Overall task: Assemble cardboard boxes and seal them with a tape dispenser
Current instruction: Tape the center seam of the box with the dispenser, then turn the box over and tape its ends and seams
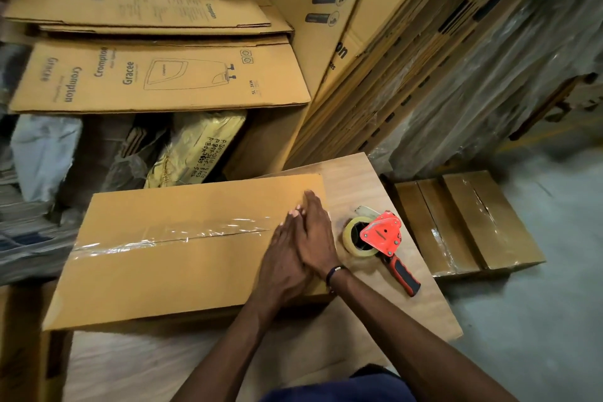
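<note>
The box [182, 238] under the hands is yellow-brown, with a shiny clear tape strip [169, 237] along its middle. The table [359, 179] under it is light brown with wavy wood lines. Just right of the hands, the tape dispenser [383, 233] is bright orange-red, and its handle [404, 276] is black and orange. The tape roll [354, 237] on it looks pale yellow. Far above the hands, flat cardboard sheets [156, 78] are brown with dark letters and a line drawing. Far right of the hands, another taped box [466, 222] is brown. The floor [554, 303] is grey.
</note>
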{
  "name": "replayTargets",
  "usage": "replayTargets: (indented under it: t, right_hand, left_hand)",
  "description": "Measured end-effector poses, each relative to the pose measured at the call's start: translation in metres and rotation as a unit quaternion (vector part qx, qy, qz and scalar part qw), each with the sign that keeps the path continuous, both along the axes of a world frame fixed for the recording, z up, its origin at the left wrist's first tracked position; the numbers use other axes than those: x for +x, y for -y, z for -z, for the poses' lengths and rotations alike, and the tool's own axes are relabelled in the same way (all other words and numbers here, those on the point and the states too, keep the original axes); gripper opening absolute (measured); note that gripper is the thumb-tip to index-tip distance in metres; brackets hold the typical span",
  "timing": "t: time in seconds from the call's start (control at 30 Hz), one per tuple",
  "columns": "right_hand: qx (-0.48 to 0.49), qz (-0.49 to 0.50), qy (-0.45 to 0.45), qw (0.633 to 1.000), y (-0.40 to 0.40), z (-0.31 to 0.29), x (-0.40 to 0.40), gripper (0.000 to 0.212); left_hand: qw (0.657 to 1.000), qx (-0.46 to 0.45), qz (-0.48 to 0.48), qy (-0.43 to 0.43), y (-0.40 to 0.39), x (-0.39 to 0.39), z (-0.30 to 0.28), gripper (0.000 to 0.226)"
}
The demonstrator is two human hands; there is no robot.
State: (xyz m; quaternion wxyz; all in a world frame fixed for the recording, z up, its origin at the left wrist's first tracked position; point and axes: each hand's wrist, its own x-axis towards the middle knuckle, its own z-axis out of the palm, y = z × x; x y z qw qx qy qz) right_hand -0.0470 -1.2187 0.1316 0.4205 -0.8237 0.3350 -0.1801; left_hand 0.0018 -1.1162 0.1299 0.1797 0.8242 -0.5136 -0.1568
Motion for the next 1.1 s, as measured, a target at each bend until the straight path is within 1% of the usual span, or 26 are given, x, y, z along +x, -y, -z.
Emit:
replayTargets:
  t: [0.07,0.13,0.3,0.37,0.43,0.5,0.6,0.67,0.73,0.83,0.93,1.1]
  right_hand:
    - [-0.045,-0.016,-0.026,0.999,-0.001,0.007,-0.004,0.059]
    - [-0.08,-0.036,-0.05,0.995,0.002,0.009,-0.007,0.06]
    - [-0.167,-0.097,-0.14,0.971,0.0,0.005,-0.009,0.068]
    - [-0.191,-0.106,-0.154,0.964,-0.002,0.005,-0.01,0.07]
    - [-0.21,-0.127,-0.154,0.957,-0.006,0.002,-0.008,0.07]
    - [-0.218,-0.182,-0.136,0.949,-0.015,-0.003,-0.001,0.067]
    - [-0.214,-0.289,-0.108,0.927,-0.043,-0.009,0.025,0.063]
    - [-0.206,-0.319,-0.109,0.919,-0.055,-0.008,0.044,0.059]
    - [-0.225,-0.32,-0.123,0.912,-0.057,-0.003,0.051,0.057]
    - [-0.272,-0.313,-0.147,0.898,-0.048,0.005,0.041,0.059]
    - [-0.269,-0.282,-0.146,0.909,-0.048,0.008,0.038,0.059]
    - [-0.269,-0.267,-0.156,0.912,-0.052,0.006,0.038,0.06]
  left_hand:
    - [0.999,0.028,0.003,0.042,-0.019,0.017,0.001,0.086]
    - [0.996,0.043,-0.038,0.075,-0.045,0.038,0.0,0.081]
    - [0.977,0.08,-0.165,0.108,-0.131,0.099,-0.003,0.087]
    - [0.968,0.092,-0.208,0.107,-0.148,0.109,-0.005,0.091]
    - [0.962,0.105,-0.226,0.109,-0.151,0.107,-0.007,0.09]
    - [0.969,0.095,-0.201,0.108,-0.142,0.1,-0.013,0.085]
    - [0.984,0.099,-0.106,0.109,-0.118,0.087,-0.017,0.078]
    - [0.987,0.099,-0.081,0.097,-0.107,0.088,-0.017,0.074]
    - [0.987,0.108,-0.07,0.1,-0.114,0.099,-0.017,0.078]
    - [0.983,0.123,-0.062,0.12,-0.15,0.125,-0.018,0.086]
    - [0.98,0.124,-0.084,0.131,-0.2,0.161,-0.017,0.088]
    - [0.972,0.132,-0.138,0.138,-0.279,0.214,-0.015,0.091]
